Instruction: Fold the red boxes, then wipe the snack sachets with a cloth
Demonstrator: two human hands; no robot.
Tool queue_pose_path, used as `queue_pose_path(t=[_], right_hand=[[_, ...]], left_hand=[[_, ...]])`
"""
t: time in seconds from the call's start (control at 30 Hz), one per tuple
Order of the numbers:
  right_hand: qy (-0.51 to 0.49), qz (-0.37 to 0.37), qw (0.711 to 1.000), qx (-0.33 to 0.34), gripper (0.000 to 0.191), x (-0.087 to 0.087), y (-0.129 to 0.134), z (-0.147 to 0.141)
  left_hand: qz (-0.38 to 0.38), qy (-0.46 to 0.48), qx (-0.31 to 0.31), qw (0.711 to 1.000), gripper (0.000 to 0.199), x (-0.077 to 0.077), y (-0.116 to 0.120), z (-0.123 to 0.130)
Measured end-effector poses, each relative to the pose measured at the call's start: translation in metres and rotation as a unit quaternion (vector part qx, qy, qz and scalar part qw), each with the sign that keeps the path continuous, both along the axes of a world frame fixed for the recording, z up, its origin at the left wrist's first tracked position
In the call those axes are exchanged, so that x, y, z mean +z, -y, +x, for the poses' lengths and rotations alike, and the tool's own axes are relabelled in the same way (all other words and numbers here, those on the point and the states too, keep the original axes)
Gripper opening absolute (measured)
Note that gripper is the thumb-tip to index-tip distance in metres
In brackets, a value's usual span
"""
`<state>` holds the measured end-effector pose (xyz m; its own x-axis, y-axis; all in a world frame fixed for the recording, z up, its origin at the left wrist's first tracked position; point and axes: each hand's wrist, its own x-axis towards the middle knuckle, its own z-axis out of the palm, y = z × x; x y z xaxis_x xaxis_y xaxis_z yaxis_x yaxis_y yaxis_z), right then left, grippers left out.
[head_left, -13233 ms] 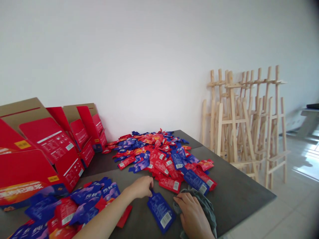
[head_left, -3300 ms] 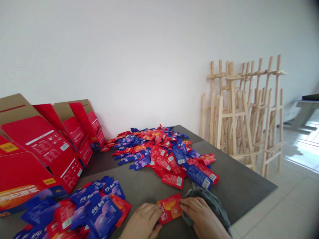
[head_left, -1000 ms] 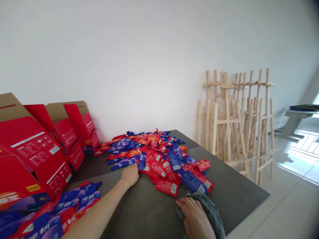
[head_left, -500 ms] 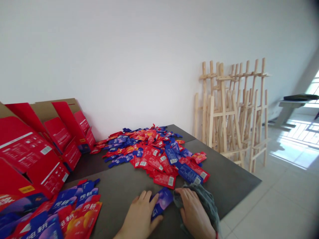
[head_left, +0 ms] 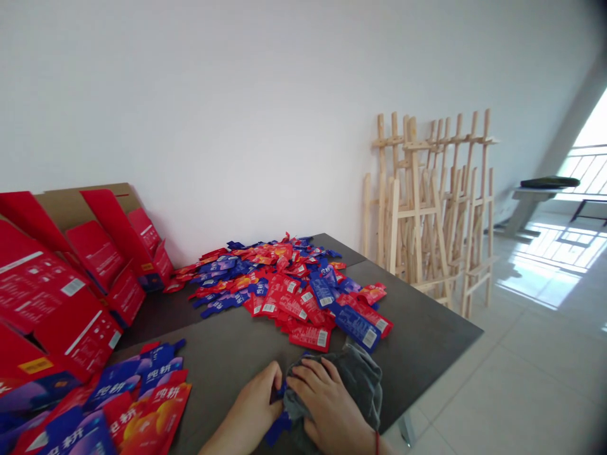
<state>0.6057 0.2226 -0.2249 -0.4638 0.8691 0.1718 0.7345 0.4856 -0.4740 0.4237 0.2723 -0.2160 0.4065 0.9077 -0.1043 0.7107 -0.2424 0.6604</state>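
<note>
At the near edge of the table, a blue pouch (head_left: 279, 431) lies mostly covered. My left hand (head_left: 251, 407) is closed, its thumb and fingers gripping the pouch's left side. A dark grey-green cloth (head_left: 364, 378) is bunched under my right hand (head_left: 327, 401), which presses it down over the pouch with bent fingers. The cloth hides most of the pouch's face. Just beyond my hands spreads a heap of red and blue pouches (head_left: 294, 303), some showing barcodes. Left of my hands, more red and blue pouches (head_left: 156, 411) overlap in a pile.
Open red cardboard boxes (head_left: 52, 291) stand along the left side of the dark table (head_left: 422, 328). Behind the table is a white wall (head_left: 237, 126). Several wooden easels (head_left: 417, 215) lean together at the right, on a tiled floor (head_left: 535, 373).
My right hand has moved left with the cloth, onto the blue pouch. My left hand's fingers have curled onto the pouch edge. The view has shifted slightly right.
</note>
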Motion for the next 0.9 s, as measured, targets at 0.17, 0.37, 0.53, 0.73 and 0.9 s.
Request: queue_pose_path(t=[0.17, 0.37, 0.53, 0.73, 0.9], right_hand=[[0.007, -0.001, 0.996, -0.09, 0.072, -0.009, -0.003, 0.02], [0.035, 0.008, 0.988, -0.149, 0.068, -0.002, 0.002, 0.025], [0.099, 0.019, 0.98, -0.175, 0.063, -0.004, 0.01, 0.025], [0.098, 0.043, 0.963, -0.247, 0.063, 0.013, 0.01, 0.044], [0.023, 0.06, 0.995, -0.075, 0.061, 0.017, 0.008, 0.007]], left_hand=[[-0.061, 0.142, 0.008, 0.988, 0.017, 0.001, -0.006, -0.007], [-0.005, -0.106, 0.025, 0.994, 0.042, 0.021, 0.019, 0.0], [-0.012, -0.124, 0.002, 0.992, 0.033, 0.016, 0.027, 0.006], [-0.028, 0.072, 0.026, 0.997, 0.023, -0.007, 0.007, 0.002], [-0.089, 0.275, 0.049, 0.956, 0.032, -0.022, -0.006, 0.004]])
